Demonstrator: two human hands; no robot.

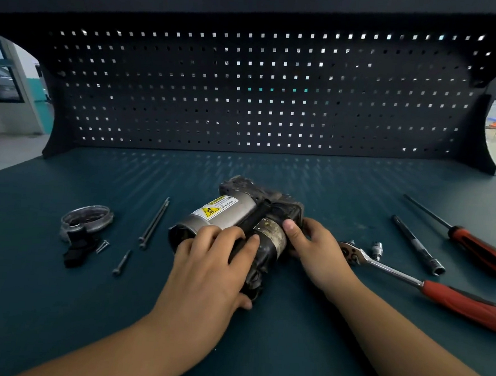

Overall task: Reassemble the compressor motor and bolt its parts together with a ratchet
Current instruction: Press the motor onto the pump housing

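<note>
The compressor motor [233,216], a silver cylinder with a yellow warning label and a dirty black housing, lies on its side mid-bench. My left hand [215,262] lies over its near black part, fingers curled across the top and thumb under the lower edge. My right hand [310,245] grips the right end of the body, thumb on top. The ratchet [410,277], chrome with a red handle, lies on the bench just right of my right hand. Two long bolts [155,222] and a short bolt [121,262] lie to the left.
A round metal end cap [87,217], a black plastic part [76,247] and a small screw [102,246] lie at the left. A small socket [377,249], a black extension bar [417,243] and a red-handled screwdriver [471,244] lie at the right. A pegboard [248,85] closes the back.
</note>
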